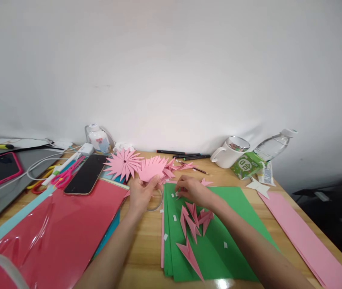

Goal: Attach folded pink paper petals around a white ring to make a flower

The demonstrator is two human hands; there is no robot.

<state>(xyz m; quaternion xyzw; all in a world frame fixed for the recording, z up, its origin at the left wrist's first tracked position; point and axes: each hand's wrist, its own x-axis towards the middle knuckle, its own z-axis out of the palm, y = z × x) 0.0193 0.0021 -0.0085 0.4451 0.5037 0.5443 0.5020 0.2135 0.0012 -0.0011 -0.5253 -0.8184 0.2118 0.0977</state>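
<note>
Papercraft spot, home or office can't be told: wooden bench (147,241) set against white wall (171,72), strewn with folded pink paper (151,167), scissors (68,173), mug (228,155).

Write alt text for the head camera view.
A person's left hand holds a fan of folded pink paper; the right hand is beside small white slips on stacked green paper sheets, near pointed pink paper pieces. A spiky pink paper wheel lies nearby.

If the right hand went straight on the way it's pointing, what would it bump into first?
Probably the pink, spiky folded-paper fan in the left hand; depth is unclear, so the right hand might pass above it.
</note>
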